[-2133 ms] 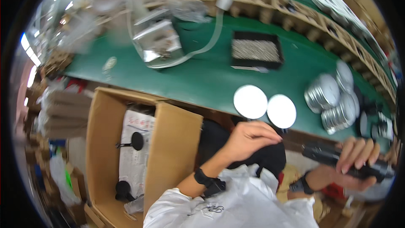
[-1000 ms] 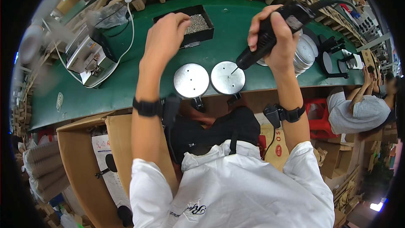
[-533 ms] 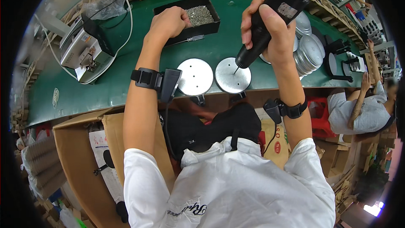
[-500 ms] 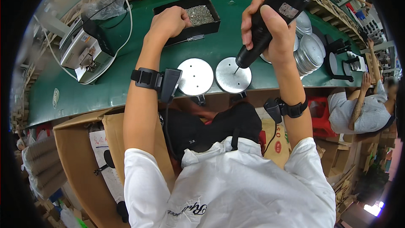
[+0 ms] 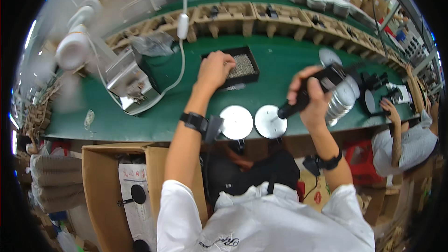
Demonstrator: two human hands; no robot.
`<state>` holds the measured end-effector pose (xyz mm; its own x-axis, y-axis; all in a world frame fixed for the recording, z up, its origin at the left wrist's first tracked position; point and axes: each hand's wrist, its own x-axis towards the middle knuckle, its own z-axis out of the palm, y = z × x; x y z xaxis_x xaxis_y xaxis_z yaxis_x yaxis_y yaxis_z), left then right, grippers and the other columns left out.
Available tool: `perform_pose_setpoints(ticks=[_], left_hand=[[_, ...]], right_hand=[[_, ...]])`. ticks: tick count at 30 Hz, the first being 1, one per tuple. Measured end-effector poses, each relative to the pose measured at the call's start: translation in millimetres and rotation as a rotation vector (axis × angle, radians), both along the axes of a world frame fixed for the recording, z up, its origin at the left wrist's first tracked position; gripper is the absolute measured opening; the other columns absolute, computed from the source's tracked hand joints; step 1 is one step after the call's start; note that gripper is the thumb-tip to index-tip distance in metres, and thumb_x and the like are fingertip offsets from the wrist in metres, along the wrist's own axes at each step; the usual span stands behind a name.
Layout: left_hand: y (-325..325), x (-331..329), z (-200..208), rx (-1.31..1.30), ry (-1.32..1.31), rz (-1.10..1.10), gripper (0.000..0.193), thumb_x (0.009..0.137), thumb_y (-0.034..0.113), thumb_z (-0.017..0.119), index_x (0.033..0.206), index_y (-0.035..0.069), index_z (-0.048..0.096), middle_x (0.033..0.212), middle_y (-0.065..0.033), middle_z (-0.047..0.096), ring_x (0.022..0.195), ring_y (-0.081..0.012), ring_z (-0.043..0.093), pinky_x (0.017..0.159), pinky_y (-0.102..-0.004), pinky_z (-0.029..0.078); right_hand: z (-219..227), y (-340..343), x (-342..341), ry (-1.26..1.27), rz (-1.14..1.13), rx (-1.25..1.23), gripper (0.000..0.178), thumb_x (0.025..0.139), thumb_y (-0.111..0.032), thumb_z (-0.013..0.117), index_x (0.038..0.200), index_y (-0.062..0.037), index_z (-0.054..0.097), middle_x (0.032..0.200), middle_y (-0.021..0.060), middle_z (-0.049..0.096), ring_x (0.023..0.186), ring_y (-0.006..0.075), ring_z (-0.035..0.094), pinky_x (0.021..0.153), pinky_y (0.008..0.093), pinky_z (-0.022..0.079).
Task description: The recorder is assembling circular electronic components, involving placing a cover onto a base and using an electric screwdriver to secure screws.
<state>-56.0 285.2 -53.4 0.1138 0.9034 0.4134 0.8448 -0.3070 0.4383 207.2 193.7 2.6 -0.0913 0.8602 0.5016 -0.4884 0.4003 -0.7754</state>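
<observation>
My left hand [image 5: 217, 70] reaches into the black box [image 5: 254, 59], fingers curled together over a heap of small metal screws [image 5: 243, 66]; whatever lies between the fingertips is hidden. My right hand [image 5: 313, 94] is wrapped round a black corded electric screwdriver [image 5: 326, 82]. Its nose points down at the upper right part of a round silver disc [image 5: 269, 123]; the bit is too blurred to make out. Left of that disc lies a matching one [image 5: 236, 123], with a small dark bracket [image 5: 238, 145] jutting past the table edge. A small hand screwdriver [image 5: 235, 87] rests along the box's near side.
Stacked silver discs [image 5: 343, 100] stand right of my right hand. A metal device [image 5: 133, 86] and a white cable [image 5: 181, 60] are on the left. Cardboard trays [image 5: 224, 15] line the back. An open carton [image 5: 95, 177] stands below; a co-worker [image 5: 406, 144] sits at right.
The view has tilted up, showing more of the bench's far side. My left hand stays at the screws. The electric screwdriver has shifted slightly right over the disc, its bit no longer distinct.
</observation>
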Motion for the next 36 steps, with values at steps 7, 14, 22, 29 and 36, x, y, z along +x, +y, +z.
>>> perform_pose_setpoints(ticks=[7, 14, 22, 29, 36], left_hand=[[-32.5, 8.1, 32.6, 0.225, -0.181, 0.082, 0.017, 0.085, 0.018, 0.072, 0.094, 0.005, 0.074, 0.095, -0.011, 0.07, 0.089, -0.0285, 0.065, 0.08, -0.0378, 0.051], [-130.0, 71.3, 35.4, -0.012, -0.792, -0.235, 0.013, 0.087, 0.01, 0.071, 0.096, 0.002, 0.074, 0.093, -0.0087, 0.071, 0.09, -0.0171, 0.066, 0.082, -0.0299, 0.052], [-220.6, 93.7, 11.4, -0.113, -0.788, -0.232, 0.01, 0.083, 0.001, 0.073, 0.093, 0.001, 0.073, 0.091, -0.0082, 0.07, 0.082, -0.0162, 0.065, 0.069, -0.0276, 0.053], [-230.4, 93.0, 7.4, -0.052, -0.723, -0.261, 0.012, 0.082, -0.001, 0.073, 0.094, 0.001, 0.073, 0.089, -0.0076, 0.07, 0.081, -0.0163, 0.064, 0.066, -0.027, 0.054], [-233.0, 95.4, 5.4, -0.167, -0.784, -0.302, 0.013, 0.084, -0.001, 0.071, 0.096, 0.0, 0.073, 0.089, -0.0091, 0.071, 0.083, -0.0182, 0.065, 0.073, -0.0291, 0.052]], right_hand=[[43.0, -50.0, 35.7, 0.221, -0.065, 0.134, 0.038, 0.1, -0.045, 0.05, 0.106, -0.0071, 0.048, 0.08, 0.011, 0.053, 0.056, 0.0181, 0.053, 0.046, 0.0276, 0.045], [61.3, -70.5, 49.0, 0.279, 0.014, 0.369, 0.048, 0.094, -0.048, 0.062, 0.102, -0.0033, 0.046, 0.077, 0.0119, 0.052, 0.054, 0.0188, 0.052, 0.044, 0.0276, 0.045], [64.5, -75.8, 29.8, 0.296, 0.167, 0.344, 0.049, 0.09, -0.048, 0.067, 0.098, -0.0054, 0.043, 0.076, 0.0106, 0.055, 0.048, 0.0183, 0.051, 0.042, 0.0281, 0.045], [60.9, -82.3, 26.3, 0.305, 0.243, 0.332, 0.047, 0.091, -0.043, 0.069, 0.097, -0.0046, 0.043, 0.075, 0.0127, 0.057, 0.05, 0.019, 0.054, 0.039, 0.027, 0.048], [57.5, -73.0, 31.2, 0.252, 0.371, 0.271, 0.047, 0.091, -0.039, 0.071, 0.1, -0.0013, 0.045, 0.08, 0.0161, 0.059, 0.056, 0.023, 0.059, 0.048, 0.0312, 0.053]])
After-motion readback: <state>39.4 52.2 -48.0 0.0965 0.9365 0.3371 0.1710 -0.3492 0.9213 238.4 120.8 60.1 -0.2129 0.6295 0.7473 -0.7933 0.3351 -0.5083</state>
